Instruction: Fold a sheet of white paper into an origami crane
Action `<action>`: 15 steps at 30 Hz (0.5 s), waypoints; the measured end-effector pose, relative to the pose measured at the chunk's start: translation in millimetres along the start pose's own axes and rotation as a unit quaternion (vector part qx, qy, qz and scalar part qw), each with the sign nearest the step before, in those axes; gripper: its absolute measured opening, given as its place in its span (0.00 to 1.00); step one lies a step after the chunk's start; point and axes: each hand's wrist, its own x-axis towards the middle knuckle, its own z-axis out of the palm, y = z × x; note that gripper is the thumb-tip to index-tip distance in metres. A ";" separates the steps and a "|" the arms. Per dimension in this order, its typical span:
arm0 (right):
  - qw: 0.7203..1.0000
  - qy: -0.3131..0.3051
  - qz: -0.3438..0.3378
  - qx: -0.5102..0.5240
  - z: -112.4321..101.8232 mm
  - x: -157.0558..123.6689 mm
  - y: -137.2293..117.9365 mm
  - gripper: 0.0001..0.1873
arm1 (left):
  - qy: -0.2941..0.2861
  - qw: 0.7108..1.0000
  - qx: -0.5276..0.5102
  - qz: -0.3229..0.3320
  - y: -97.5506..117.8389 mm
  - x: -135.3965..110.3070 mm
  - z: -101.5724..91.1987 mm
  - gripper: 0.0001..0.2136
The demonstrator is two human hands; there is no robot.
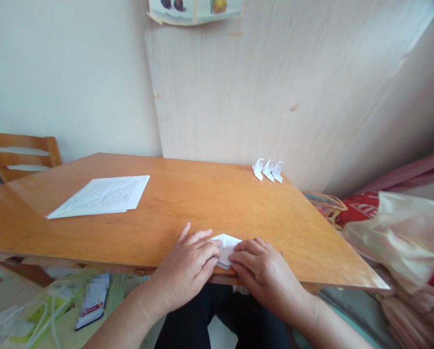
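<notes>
- Left hand [191, 260] is loosely spread, some of its fingertips on the left part of the paper [224, 252], its outer fingers splayed away over the table [202, 203].
- Right hand [262, 265] comes in from the other side, fingers close together and bent, tips on the paper's right part; whether it pinches the paper or only presses it, I cannot tell from this angle.
- Paper, white and folded small, lies at the near edge of the table between the two hands, its far side rising to a blunt point.
- Three figures [269, 172] of folded white paper sit in a row at the table's far right corner, near the wall [239, 97].
- Printed sheets [100, 195] lie on the table's left part, well apart from the hands.
- Wooden chair [19, 142] stands beyond the table's left end.
- Pale bag [391, 237] rests off the table's right edge, beside something red.
- Picture [219, 9] hangs on the wall, cut off at the top.
</notes>
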 end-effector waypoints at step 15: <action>0.998 0.002 0.066 -0.001 -0.1 7.9 -2.6 0.11 | 0.053 0.998 0.010 -0.030 6.6 4.3 2.4 0.05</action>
